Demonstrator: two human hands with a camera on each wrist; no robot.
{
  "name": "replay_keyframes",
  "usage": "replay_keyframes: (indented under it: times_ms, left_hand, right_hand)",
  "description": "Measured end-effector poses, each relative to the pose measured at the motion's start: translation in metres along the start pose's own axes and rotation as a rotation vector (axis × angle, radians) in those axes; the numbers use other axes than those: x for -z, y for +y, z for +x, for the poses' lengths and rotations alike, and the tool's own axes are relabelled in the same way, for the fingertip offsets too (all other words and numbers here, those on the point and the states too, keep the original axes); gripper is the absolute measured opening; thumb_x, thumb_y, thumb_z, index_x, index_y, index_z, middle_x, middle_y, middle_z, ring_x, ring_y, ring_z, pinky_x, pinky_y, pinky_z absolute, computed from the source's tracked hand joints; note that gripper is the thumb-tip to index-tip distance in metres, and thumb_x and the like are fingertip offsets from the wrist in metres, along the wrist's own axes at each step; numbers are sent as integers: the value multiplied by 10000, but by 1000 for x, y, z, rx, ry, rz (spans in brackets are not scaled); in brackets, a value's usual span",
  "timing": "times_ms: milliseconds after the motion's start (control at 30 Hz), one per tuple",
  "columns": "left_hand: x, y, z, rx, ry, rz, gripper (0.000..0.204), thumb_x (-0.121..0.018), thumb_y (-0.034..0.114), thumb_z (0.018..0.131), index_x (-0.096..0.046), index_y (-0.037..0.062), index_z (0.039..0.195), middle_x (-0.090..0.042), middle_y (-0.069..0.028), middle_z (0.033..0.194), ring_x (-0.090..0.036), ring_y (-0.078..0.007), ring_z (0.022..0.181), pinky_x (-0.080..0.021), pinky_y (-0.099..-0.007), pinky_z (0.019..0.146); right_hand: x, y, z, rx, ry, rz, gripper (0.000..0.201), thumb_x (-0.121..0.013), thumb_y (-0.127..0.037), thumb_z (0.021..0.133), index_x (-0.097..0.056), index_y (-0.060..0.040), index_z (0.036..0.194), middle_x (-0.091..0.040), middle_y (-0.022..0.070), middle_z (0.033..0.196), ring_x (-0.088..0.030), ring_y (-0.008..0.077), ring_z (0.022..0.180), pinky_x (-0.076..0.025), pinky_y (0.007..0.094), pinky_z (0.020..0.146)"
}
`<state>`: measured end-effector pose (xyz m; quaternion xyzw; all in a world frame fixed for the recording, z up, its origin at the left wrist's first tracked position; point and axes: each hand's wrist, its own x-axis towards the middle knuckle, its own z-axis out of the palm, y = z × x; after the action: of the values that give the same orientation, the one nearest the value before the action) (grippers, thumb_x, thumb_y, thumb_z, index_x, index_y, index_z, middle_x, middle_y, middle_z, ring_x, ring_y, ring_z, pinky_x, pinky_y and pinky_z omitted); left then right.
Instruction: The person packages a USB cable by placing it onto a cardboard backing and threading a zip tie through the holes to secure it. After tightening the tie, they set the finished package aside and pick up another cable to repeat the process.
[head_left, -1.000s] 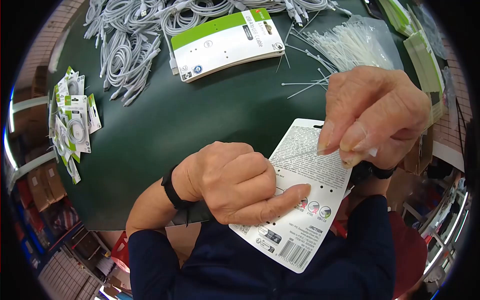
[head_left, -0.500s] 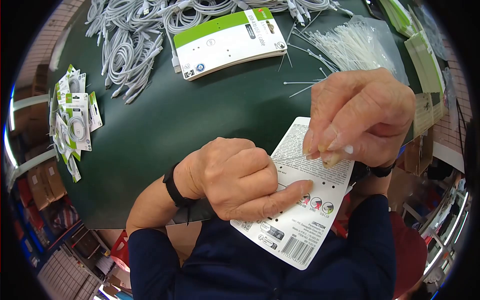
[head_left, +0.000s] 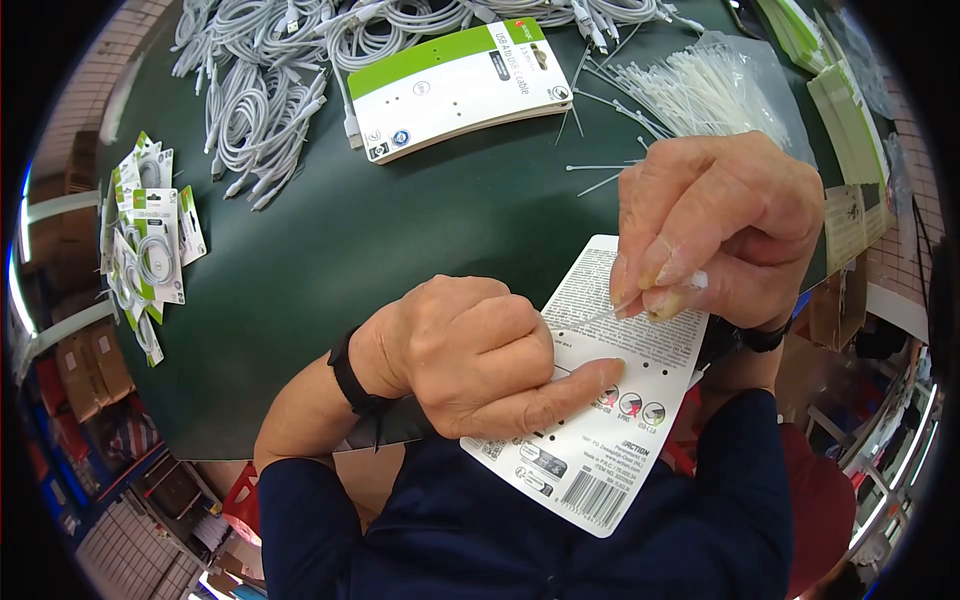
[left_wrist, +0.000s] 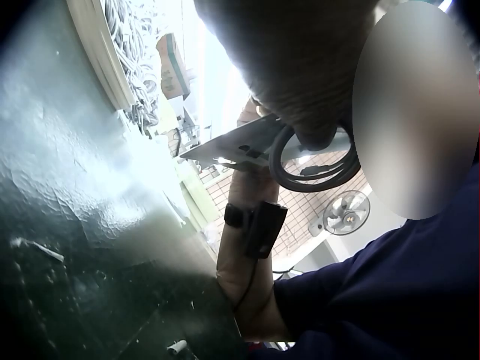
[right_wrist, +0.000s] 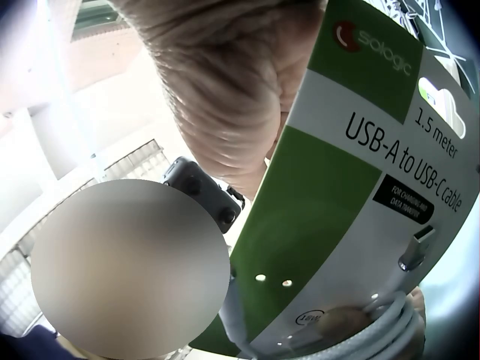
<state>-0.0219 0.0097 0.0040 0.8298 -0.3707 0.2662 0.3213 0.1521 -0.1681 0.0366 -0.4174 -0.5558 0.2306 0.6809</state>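
Observation:
A white packaging card [head_left: 600,440], printed back side up, is held above the near edge of the dark green table [head_left: 330,250]. My left hand [head_left: 470,365] grips the card with a coiled cable under it, index finger stretched across the print. In the left wrist view the cable coil [left_wrist: 319,161] hangs beneath the card [left_wrist: 232,146]. My right hand [head_left: 700,235] pinches a thin white cable tie [head_left: 597,317] that runs down to the card's surface. The right wrist view shows the card's green and white front [right_wrist: 352,172] marked USB-A to USB-C cable, and the coil [right_wrist: 382,330].
A stack of green and white cards [head_left: 455,85] lies at the far centre. Loose white cables [head_left: 260,100] are heaped at the far left. A bag of cable ties [head_left: 710,90] sits far right. Finished packs [head_left: 150,245] lie at the left edge.
My right hand has drawn in and down toward the card, shortening the visible length of the tie. The left hand and card have barely moved.

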Motion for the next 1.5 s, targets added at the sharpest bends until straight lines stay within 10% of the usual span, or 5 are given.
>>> replay_keyframes:
  times_ms: [1167,1500]
  left_hand:
    - [0,-1,-1,4,-1,-2,580,-825,211,685,-750,102,1249,-571,-21,795,-489,-132,587,-343,-294,476]
    - [-1,-3,-1,28,16,-15,557,-846,214,644,-774,106,1186,-624,-22,812,-566,-140,621,-390,-276,486]
  right_hand:
    - [-4,-3,-1,-98,56,3,121,-791,10,873,-674,12,905,-704,158,763,-704,193,623,-522,268,535]
    - [10,-3,2,-209,-354,-134,71,-787,-12,828,-741,-28,879,-755,131,864,-745,244,728,-582,310,633]
